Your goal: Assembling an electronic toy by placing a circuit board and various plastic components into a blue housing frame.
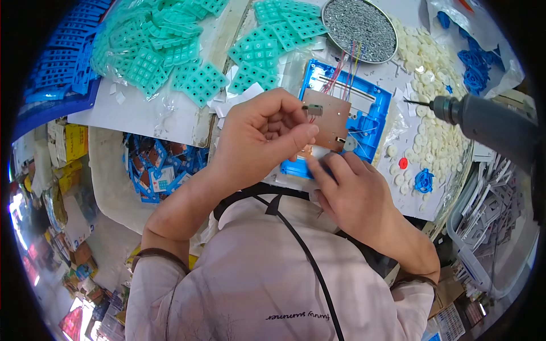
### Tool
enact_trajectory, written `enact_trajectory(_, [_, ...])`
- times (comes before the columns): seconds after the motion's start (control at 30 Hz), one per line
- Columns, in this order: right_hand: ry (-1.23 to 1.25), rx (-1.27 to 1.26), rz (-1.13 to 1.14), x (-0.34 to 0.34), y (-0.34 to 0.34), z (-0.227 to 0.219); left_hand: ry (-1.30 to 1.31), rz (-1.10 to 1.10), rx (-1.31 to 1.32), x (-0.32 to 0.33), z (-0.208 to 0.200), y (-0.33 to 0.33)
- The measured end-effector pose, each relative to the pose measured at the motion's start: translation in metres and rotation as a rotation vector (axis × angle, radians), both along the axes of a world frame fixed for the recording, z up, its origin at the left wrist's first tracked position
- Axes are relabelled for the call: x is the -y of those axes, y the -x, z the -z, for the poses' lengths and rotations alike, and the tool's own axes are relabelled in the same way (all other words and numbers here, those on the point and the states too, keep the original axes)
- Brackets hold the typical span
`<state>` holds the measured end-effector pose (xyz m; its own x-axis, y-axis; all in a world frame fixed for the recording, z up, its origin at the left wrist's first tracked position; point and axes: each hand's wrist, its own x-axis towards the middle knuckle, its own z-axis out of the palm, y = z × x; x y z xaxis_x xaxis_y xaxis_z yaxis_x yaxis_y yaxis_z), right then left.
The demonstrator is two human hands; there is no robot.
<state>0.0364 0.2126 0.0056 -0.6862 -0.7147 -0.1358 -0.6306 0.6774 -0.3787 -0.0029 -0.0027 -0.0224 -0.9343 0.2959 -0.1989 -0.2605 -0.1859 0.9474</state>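
A brown circuit board (329, 122) lies over a blue plastic casing (375, 105), with red, white and yellow wires (335, 79) running up from it. My left hand (264, 131) is closed above the board's left side. A small grey metal part (313, 110) with thin red wires sticks out past its fingertips, and it appears pinched by its wires. My right hand (355, 182) is at the near edge of board and casing. Its fingers are bent together, the fingertips close to the board's lower corner; what they grip is hidden.
Beyond the casing stands a round tray of screws (380, 28). Green keypads (165, 45) lie far left; white round pieces (429, 125) are spread right. An electric screwdriver (483, 116) juts in from the right. A bin of blue parts (153, 170) sits left, a clear tub (478, 256) right.
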Motion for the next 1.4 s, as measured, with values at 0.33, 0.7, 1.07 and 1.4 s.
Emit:
enact_trajectory(0.33, [0.075, -0.166, 0.091, -0.070, -0.024, 0.003, 0.528, 0.396, -0.737, -0.023, -0.002, -0.001])
enact_trajectory(0.7, [0.413, -0.034, 0.490, -0.081, -0.019, 0.010, 0.632, 0.534, -0.897, -0.048, 0.007, -0.007])
enact_trajectory(1.07, [0.384, -0.102, 0.263, -0.066, -0.021, 0.024, 0.633, 0.589, -0.940, -0.049, 0.008, -0.012])
enact_trajectory(1.4, [0.085, -0.086, 0.169, -0.051, -0.012, 0.001, 0.677, 0.557, -1.016, -0.032, 0.012, -0.014])
